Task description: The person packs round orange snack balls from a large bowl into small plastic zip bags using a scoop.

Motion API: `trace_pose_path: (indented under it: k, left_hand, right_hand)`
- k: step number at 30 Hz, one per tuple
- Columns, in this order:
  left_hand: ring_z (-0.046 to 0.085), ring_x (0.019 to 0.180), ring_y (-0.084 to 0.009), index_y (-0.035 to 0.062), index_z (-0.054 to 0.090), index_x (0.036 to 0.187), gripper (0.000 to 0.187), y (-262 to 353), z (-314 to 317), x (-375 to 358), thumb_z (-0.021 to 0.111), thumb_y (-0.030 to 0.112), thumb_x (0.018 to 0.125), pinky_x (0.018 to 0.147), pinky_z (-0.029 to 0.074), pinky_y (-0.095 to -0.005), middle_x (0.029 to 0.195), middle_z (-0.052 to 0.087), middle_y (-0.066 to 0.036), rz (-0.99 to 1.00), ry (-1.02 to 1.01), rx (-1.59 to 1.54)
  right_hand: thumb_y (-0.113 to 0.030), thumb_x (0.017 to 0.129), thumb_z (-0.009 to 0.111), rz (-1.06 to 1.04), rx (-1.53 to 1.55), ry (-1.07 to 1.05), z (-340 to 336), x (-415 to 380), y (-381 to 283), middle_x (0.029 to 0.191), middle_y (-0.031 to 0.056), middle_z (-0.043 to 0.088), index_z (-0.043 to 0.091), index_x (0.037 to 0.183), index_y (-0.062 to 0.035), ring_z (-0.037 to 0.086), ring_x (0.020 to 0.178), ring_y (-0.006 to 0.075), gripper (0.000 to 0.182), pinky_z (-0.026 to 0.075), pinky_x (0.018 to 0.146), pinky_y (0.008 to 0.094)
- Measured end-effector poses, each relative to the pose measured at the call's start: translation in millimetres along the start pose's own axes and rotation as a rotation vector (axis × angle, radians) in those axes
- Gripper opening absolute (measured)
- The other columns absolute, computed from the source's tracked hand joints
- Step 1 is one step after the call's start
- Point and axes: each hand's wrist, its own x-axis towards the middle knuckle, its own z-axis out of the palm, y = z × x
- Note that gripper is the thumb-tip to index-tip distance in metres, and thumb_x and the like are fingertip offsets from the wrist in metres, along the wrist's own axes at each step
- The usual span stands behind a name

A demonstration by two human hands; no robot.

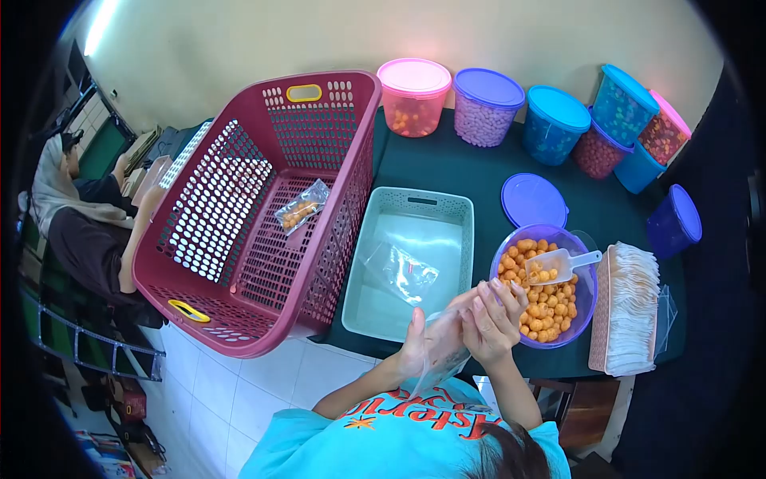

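Note:
A clear plastic bag (444, 348) hangs between my two hands in front of my chest. My left hand (415, 349) holds it from the left side, thumb raised. My right hand (490, 326) has its fingers bent together at the bag's upper right side. Just beyond the right hand stands a purple tub (589, 302) full of round orange snack balls (550, 307). A clear scoop (562, 265) with some balls in it rests on top of them. Left of the hands, a pale green basin (359, 307) holds clear plastic bags (407, 275).
A large maroon basket (307, 295) holds a filled snack bag (302, 207). Lidded tubs (489, 108) line the wall. A purple lid (533, 199) lies behind the open tub. A pink basket (600, 319) of stacked bags stands right. Another person (88, 215) sits far left.

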Motion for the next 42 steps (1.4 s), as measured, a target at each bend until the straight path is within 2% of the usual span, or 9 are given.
trace_pose_path:
  k: [7, 9, 14, 18, 28, 31, 37, 40, 42]
  left_hand:
    - [0.018, 0.126, -0.0230, 0.0005, 0.008, 0.134, 0.103, -5.2, 1.4, 11.8, 0.007, 0.079, 0.068, 0.103, 0.010, -0.0379, 0.135, 0.019, -0.014, 0.033, 0.027, 0.005]
    - [0.024, 0.124, -0.0232, -0.0011, 0.009, 0.133, 0.105, -4.6, -9.2, 17.1, 0.009, 0.080, 0.066, 0.102, 0.013, -0.0377, 0.134, 0.022, -0.016, 0.039, -0.049, 0.304]
    - [0.022, 0.125, -0.0254, -0.0036, 0.010, 0.132, 0.106, 13.2, -13.8, 25.2, 0.057, 0.063, 0.065, 0.101, 0.018, -0.0395, 0.133, 0.021, -0.018, -0.178, -0.212, 0.290]
    - [0.021, 0.125, -0.0278, -0.0017, 0.007, 0.133, 0.107, 11.5, -22.2, 35.1, 0.069, 0.046, 0.061, 0.101, 0.020, -0.0385, 0.133, 0.020, -0.021, -0.111, -0.295, 0.632]
    - [0.043, 0.099, -0.0218, 0.0019, 0.009, 0.134, 0.099, 6.1, -16.9, 31.7, 0.065, 0.012, 0.052, 0.088, 0.035, -0.0325, 0.112, 0.039, -0.015, -0.312, -0.234, 0.794]
    - [0.044, 0.088, -0.0197, 0.0027, 0.009, 0.134, 0.101, 13.8, -8.8, 37.7, 0.066, 0.013, 0.052, 0.082, 0.037, -0.0298, 0.101, 0.044, -0.012, -0.201, -0.473, 0.857]
    - [0.044, 0.101, -0.0191, 0.0025, 0.010, 0.134, 0.105, -4.5, -3.8, 15.4, 0.075, 0.018, 0.053, 0.088, 0.034, -0.0309, 0.108, 0.045, -0.013, -0.329, -0.300, 0.782]
    - [0.040, 0.109, -0.0216, -0.0001, 0.013, 0.133, 0.111, -9.0, -9.5, 10.9, 0.081, 0.029, 0.050, 0.094, 0.029, -0.0331, 0.118, 0.041, -0.016, -0.639, -0.041, 0.513]
    - [0.037, 0.114, -0.0226, -0.0011, 0.012, 0.132, 0.114, -15.3, -18.5, 6.4, 0.082, 0.033, 0.048, 0.097, 0.027, -0.0342, 0.123, 0.037, -0.016, -0.476, -0.188, 0.625]
  right_hand:
    - [-0.008, 0.064, 0.068, -0.078, -0.028, 0.136, -8.7, 1.2, 10.9, 0.086, -0.0026, 0.060, 0.061, 0.084, -0.0147, 0.049, 0.088, 0.0154, 0.023, 0.032, 0.082, 0.0358]
    - [-0.007, 0.064, 0.068, -0.022, 0.060, -0.049, -26.7, 12.9, 13.8, 0.082, -0.0037, 0.059, 0.060, 0.083, -0.0144, 0.048, 0.088, 0.0137, 0.021, 0.031, 0.076, 0.0333]
    - [-0.009, 0.069, 0.064, 0.092, 0.259, -0.451, -68.7, 26.4, 26.5, 0.097, -0.0047, 0.061, 0.057, 0.080, -0.0120, 0.046, 0.095, 0.0161, 0.013, 0.025, 0.080, 0.0342]
    - [-0.009, 0.071, 0.062, 0.148, 0.332, -0.572, -90.5, 30.7, 38.4, 0.102, -0.0037, 0.060, 0.055, 0.080, -0.0121, 0.045, 0.097, 0.0175, 0.012, 0.025, 0.082, 0.0351]
    - [-0.007, 0.072, 0.058, 0.189, 0.440, -0.718, -121.5, 36.9, 77.7, 0.109, 0.0047, 0.058, 0.050, 0.076, -0.0105, 0.043, 0.101, 0.0230, 0.010, 0.026, 0.087, 0.0355]
    - [-0.007, 0.071, 0.058, 0.111, 0.493, -0.745, -122.9, 40.5, 82.4, 0.110, 0.0059, 0.057, 0.050, 0.078, -0.0103, 0.043, 0.102, 0.0238, 0.012, 0.026, 0.087, 0.0363]
    - [-0.007, 0.070, 0.060, -0.002, 0.602, -0.797, -121.8, 38.9, 87.9, 0.118, 0.0030, 0.052, 0.049, 0.080, -0.0098, 0.043, 0.102, 0.0220, 0.015, 0.025, 0.085, 0.0386]
    - [-0.006, 0.069, 0.060, -0.008, 0.644, -0.853, -118.8, 36.4, 89.8, 0.120, 0.0033, 0.050, 0.049, 0.079, -0.0092, 0.043, 0.102, 0.0219, 0.015, 0.026, 0.085, 0.0381]
    - [-0.004, 0.069, 0.059, 0.009, 0.664, -0.866, -115.7, 36.1, 89.6, 0.119, 0.0036, 0.050, 0.050, 0.078, -0.0090, 0.042, 0.103, 0.0219, 0.014, 0.026, 0.085, 0.0383]
